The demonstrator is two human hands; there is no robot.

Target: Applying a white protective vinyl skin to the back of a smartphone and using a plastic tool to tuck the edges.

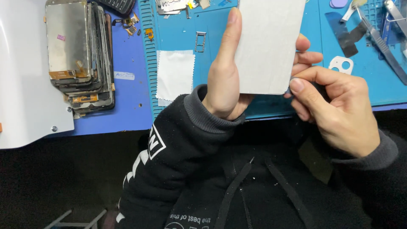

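Panel, a pale flat rectangle, is held upright above the blue worktop, gripped by the left hand along its edges. Right hand pinches at its lower right corner, seemingly starting a peel; the next move needs a firm fingertip catch.

Your bench, counted by kind

You have two hands up: the left hand and right hand, with one white panel between them. One stack of screen assemblies sits far left; its layers are too tight to count. You also have one white cloth, one SIM tray, one camera-hole piece and one dark film scrap.
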